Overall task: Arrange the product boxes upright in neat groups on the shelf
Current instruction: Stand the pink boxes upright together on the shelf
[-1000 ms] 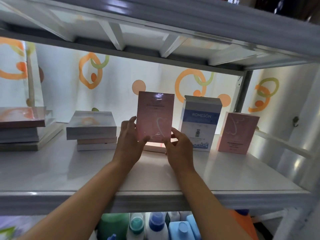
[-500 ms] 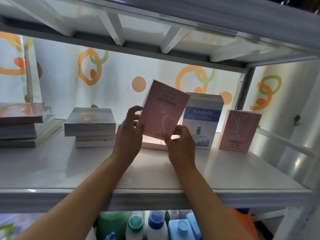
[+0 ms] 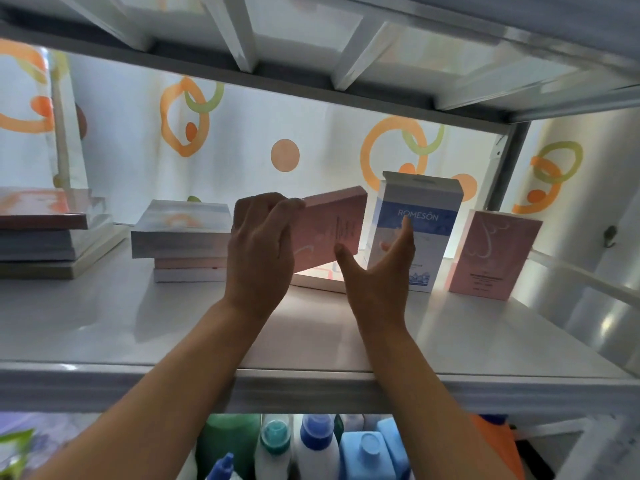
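My left hand (image 3: 261,252) grips a pink box (image 3: 329,228) by its left end and holds it turned almost onto its side above the white shelf (image 3: 138,337). My right hand (image 3: 377,271) is spread open just below the box's right part, thumb near its lower edge, fingers in front of the upright blue-and-white ROMESÔN box (image 3: 420,209). A second pink box (image 3: 493,254) stands upright to the right. A flat white box (image 3: 318,277) lies under the held one.
A stack of flat boxes (image 3: 181,237) lies left of centre, and another stack (image 3: 45,233) sits at the far left. The upper shelf (image 3: 311,46) hangs close above. Detergent bottles (image 3: 311,448) stand on the level below. A metal post (image 3: 504,168) bounds the right rear.
The pink box went from upright to tilted to nearly sideways, turning clockwise. My right hand let go of its lower edge and opened; my left hand shifted to the box's upper left end.
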`<action>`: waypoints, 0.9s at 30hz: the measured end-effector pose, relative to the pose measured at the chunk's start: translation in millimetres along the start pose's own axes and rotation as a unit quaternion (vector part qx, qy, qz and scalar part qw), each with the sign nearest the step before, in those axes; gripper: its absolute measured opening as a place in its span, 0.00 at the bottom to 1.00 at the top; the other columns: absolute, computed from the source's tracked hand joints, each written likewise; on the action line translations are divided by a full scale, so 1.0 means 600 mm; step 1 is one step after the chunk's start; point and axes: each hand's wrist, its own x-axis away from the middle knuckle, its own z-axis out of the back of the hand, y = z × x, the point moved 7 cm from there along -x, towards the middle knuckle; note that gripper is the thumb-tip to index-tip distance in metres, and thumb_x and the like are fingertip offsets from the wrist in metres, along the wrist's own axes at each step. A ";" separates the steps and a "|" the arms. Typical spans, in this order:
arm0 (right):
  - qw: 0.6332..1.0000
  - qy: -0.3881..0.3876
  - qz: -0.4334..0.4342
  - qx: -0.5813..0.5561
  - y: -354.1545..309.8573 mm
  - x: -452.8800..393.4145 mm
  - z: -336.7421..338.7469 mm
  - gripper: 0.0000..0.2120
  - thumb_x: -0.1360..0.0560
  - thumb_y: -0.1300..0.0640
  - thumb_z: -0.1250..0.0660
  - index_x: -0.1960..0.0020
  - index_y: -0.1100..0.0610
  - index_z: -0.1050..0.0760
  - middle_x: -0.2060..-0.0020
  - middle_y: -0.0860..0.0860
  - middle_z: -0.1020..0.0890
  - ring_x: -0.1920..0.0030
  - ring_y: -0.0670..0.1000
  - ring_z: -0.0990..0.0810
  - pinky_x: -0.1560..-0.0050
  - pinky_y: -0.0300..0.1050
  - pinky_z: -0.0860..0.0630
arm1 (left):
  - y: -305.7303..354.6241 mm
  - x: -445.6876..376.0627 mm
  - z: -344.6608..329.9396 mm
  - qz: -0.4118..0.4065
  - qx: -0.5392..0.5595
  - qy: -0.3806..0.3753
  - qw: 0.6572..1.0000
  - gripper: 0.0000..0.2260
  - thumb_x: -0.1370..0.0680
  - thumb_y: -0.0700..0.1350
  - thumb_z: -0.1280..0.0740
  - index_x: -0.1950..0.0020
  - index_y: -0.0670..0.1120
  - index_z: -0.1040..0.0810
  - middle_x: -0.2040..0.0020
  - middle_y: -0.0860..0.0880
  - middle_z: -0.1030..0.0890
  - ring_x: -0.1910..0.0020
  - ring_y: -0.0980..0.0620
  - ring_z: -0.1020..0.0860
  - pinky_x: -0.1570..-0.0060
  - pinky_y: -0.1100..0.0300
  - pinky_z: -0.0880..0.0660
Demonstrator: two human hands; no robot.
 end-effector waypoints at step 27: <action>0.989 -0.081 0.104 0.068 -0.040 0.017 -0.007 0.27 0.28 0.39 0.35 0.32 0.47 0.29 0.38 0.48 0.29 0.45 0.44 0.29 0.53 0.24 0.39 | 0.008 -0.003 0.011 -0.028 0.000 0.018 0.999 0.06 0.21 0.36 0.36 0.46 0.37 0.22 0.41 0.39 0.23 0.40 0.43 0.27 0.40 0.67 0.33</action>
